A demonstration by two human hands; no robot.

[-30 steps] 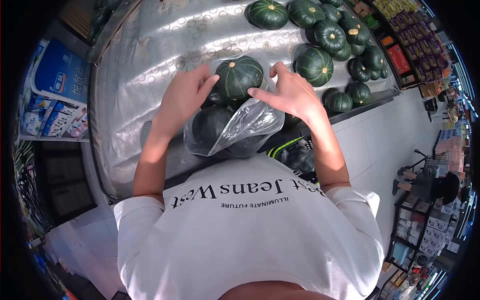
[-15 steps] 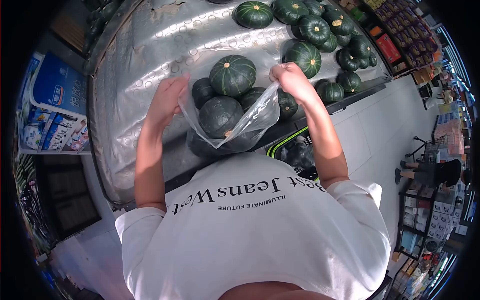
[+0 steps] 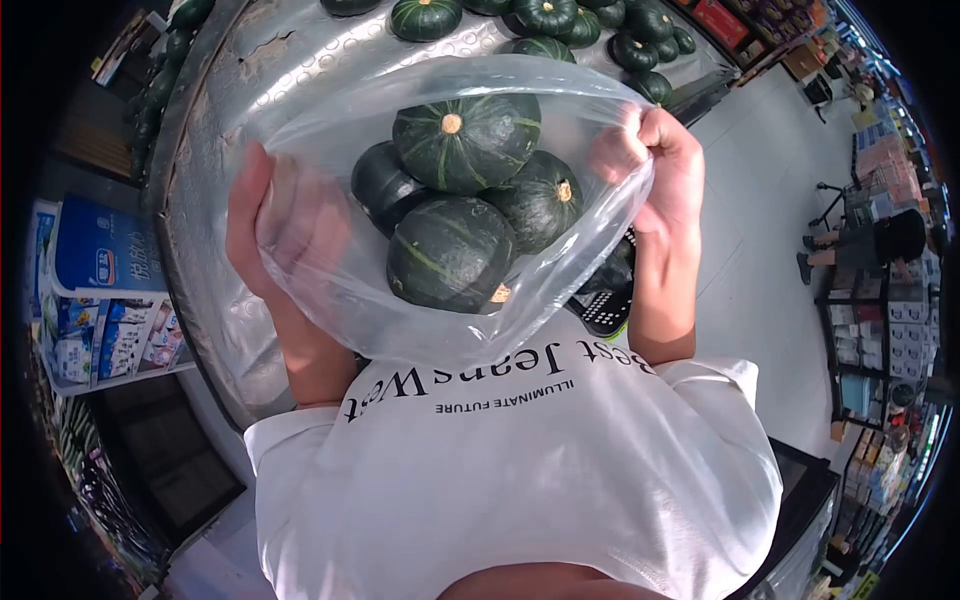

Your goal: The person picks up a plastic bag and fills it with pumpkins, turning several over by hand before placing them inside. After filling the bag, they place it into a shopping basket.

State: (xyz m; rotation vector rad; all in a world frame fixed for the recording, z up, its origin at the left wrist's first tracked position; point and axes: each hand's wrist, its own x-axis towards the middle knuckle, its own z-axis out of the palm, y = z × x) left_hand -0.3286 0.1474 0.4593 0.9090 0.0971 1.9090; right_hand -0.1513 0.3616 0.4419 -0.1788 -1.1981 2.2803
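A clear plastic bag [image 3: 425,335] is spread wide in front of my white shirt, its mouth facing up at me. Several dark green pumpkins with pale stems lie inside, among them a striped top pumpkin [image 3: 480,155] and a lower pumpkin [image 3: 450,255]. My left hand [image 3: 285,215] grips the bag's left side, its fingers seen partly through the plastic. At the opposite side, my right hand [image 3: 660,160] is closed round the bunched rim.
More pumpkins [image 3: 425,18] sit on the silver-padded display stand [image 3: 215,150] beyond the bag. A black basket [image 3: 605,310] is partly hidden beside my right forearm. A blue-and-white packet rack [image 3: 110,250] stands left; a person [image 3: 895,237] is at far right by the shelves.
Both hands have come up closer to the camera and farther apart, carrying the bag with them. Its mouth is stretched wider, and the pumpkins inside appear larger. The stand has shifted up in view.
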